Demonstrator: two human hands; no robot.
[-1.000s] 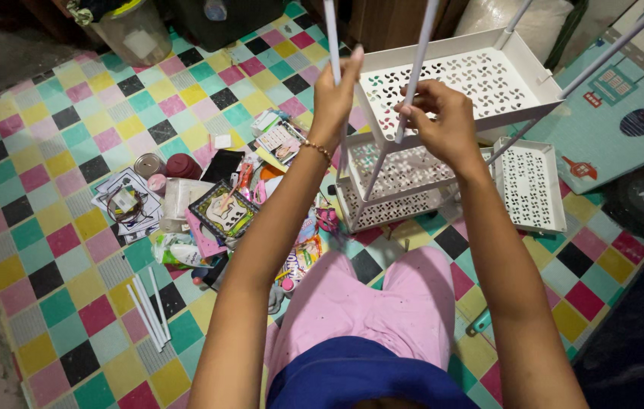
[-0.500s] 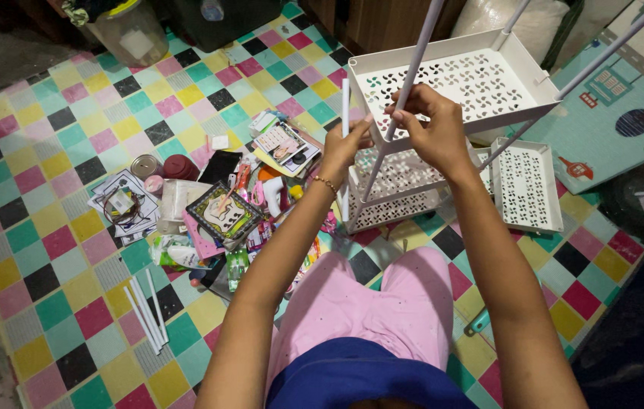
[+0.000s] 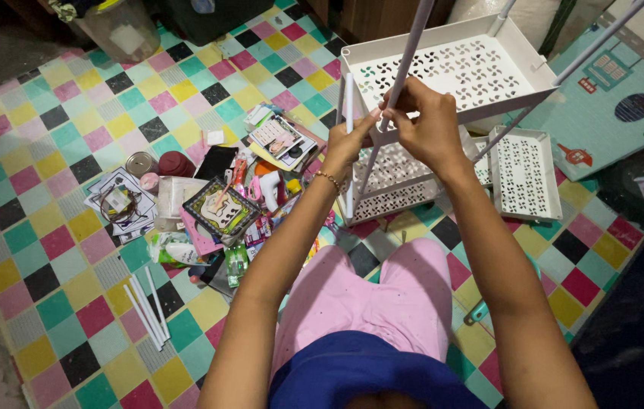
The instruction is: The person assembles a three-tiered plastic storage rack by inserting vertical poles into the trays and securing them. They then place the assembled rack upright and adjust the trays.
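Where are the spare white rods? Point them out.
In the head view, the spare white rods lie on the checkered floor mat at lower left, below the clutter pile, beside the left arm.

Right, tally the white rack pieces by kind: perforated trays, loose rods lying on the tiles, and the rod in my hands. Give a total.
Perforated trays: 3 (top tray, lower tray, loose tray on the floor)
Loose rods on the tiles: 3
Held rod, gripped by left hand and right hand: 1
Total: 7
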